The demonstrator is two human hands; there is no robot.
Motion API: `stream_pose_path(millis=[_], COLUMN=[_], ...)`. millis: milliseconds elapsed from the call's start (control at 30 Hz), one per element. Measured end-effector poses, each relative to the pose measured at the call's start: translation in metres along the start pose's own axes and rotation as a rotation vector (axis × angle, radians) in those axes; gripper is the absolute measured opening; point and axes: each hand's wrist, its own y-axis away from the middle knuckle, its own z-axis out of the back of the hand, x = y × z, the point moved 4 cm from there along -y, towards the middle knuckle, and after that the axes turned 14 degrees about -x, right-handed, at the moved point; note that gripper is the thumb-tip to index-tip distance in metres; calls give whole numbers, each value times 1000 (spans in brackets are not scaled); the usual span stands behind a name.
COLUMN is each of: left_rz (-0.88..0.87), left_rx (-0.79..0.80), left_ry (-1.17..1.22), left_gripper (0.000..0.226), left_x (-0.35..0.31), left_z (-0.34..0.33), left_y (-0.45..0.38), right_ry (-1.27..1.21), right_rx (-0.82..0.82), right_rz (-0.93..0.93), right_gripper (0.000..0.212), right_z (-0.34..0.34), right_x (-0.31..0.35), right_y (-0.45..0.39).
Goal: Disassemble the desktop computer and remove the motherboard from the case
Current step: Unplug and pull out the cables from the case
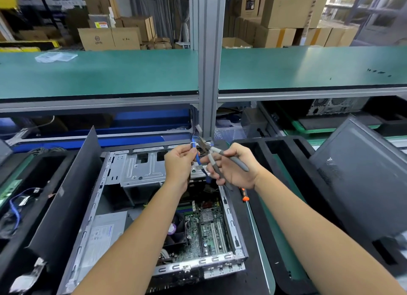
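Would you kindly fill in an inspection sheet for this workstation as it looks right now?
Surface: black foam tray on a green bench mat, carrying the open computer case.
Job's things: motherboard seated in the case; drive cage at the far end; power supply on the left.
Clutter: orange-handled screwdriver beside the case; side panel propped upright on the left.
Grippers: left hand pinches the blue cable; right hand holds grey-handled cutters, tip at the cable.
Cables: another blue cable in the left tray.
Surroundings: green shelf above; cardboard boxes behind; another computer on the right.
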Motion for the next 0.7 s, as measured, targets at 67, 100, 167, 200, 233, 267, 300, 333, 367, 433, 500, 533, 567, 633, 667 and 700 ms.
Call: stream_pose_path(millis=[67,100,167,200,233,267,300,333,367,433,500,533,567,633,667,700], left_rz=[-44,-59,-92,-110,-127,-140,-151,-157,-159,-146,-136,-134,-132,-131,-134,-140], left_rx=[2,6,25,38,48,52,48,39,28,2,-15,-16,-15,-20,-25,-30], left_ry=[-29,-33,-35,-34,-34,-38,-44,-49,-51,-38,-27,-28,-29,-30,-35,-43], left_gripper=[9,8,13,14,15,16,18,19,18,15,12,10,9,8,8,8], left_x=[0,-1,-5,-7,-8,-9,-10,-10,-10,-10,-10,-10,-10,-10,-10,-9], left_z=[1,1,-1,-2,-3,-5,-6,-6,-7,-7,-7,-7,-7,-7,-7,-7], left_y=[0,0,1,1,2,3,3,4,4,4,4,4,4,5,5,5], right_ry=[-29,-28,-26,-27,-29,-35,-42,-50,-56,-57,-46,-43,-45,-52,-53,-54], right_rx=[63,83,109,120,126,128,125,120,115,106,93,85,78,64,58,53], right_rz=[-18,-26,-40,-47,-50,-48,-44,-40,-36,-33,-28,-27,-29,-32,-31,-28], right_gripper=[66,68,68,67,66,66,67,67,68,68,67,66,65,63,63,63], right_z=[0,0,0,-1,-2,-3,-3,-3,-3,-2,-1,-1,0,2,2,3], right_x=[-3,-5,-6,-6,-6,-6,-6,-5,-5,-4,-4,-3,-3,-3,-3,-3], right_y=[-1,-2,-3,-3,-4,-5,-6,-7,-7,-8,-7,-7,-7,-7,-7,-7])
